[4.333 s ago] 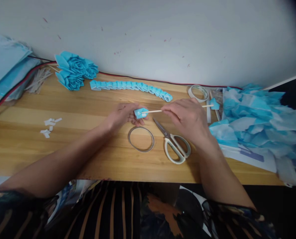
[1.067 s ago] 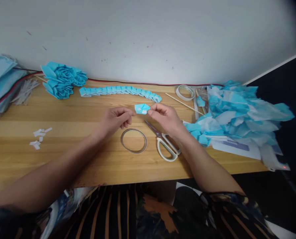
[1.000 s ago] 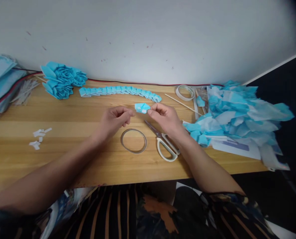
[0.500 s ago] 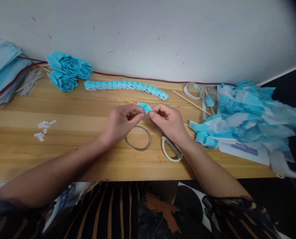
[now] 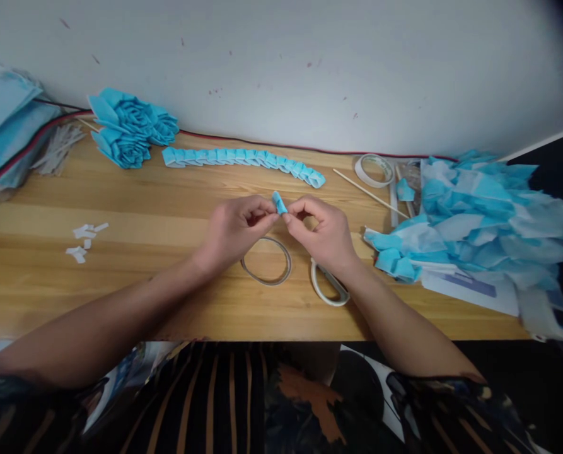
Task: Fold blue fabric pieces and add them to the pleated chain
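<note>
A small folded blue paper petal (image 5: 279, 203) is pinched between my two hands above the middle of the table. My left hand (image 5: 240, 226) grips its left side with thumb and forefinger. From the right, my right hand (image 5: 319, 230) pinches its lower right edge. Just below the hands lies a thin tape ring (image 5: 266, 282). White-handled scissors (image 5: 326, 293) are partly hidden under my right hand and wrist. Behind the hands stretches a curved row of overlapping folded blue pieces (image 5: 243, 157).
Blue paper roses (image 5: 132, 123) lie at the back left, near thin white strips (image 5: 58, 148). White scraps (image 5: 83, 234) sit at left. A wooden stick (image 5: 369, 192), a tape roll (image 5: 374, 180) and a heap of blue petals (image 5: 480, 214) occupy the right side.
The blue petal looks narrower and more upright between my fingertips, having been turned or folded. Both hands stay nearly in place, and the view has shifted slightly.
</note>
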The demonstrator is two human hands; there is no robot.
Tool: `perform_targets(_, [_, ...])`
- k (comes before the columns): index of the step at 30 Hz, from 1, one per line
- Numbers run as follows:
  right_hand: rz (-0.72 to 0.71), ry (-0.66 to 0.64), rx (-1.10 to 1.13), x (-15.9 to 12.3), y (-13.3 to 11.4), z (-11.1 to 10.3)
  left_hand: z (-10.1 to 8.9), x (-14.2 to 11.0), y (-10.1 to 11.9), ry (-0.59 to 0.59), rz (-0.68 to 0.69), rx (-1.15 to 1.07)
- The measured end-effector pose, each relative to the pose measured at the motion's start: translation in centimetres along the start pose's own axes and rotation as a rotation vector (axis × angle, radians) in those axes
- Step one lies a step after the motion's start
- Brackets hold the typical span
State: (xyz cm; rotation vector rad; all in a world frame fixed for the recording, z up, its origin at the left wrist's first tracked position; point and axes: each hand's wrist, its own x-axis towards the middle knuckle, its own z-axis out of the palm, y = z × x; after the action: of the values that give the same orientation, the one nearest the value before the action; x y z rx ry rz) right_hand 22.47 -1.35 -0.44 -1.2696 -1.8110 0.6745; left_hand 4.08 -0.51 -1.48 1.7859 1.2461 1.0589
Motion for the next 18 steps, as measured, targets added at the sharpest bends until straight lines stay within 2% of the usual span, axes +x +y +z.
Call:
perform_targets(13, [-0.067,-0.012,-0.021,-0.12,0.26,0.16,0.15,0.0,0.02,-0.029,-0.029,0.001])
perform_targets(18, [-0.048,-0.014,-0.023,-0.05,0.25,0.14,0.07,-0.03,-0.02,-0.034,-0.026,-0.002])
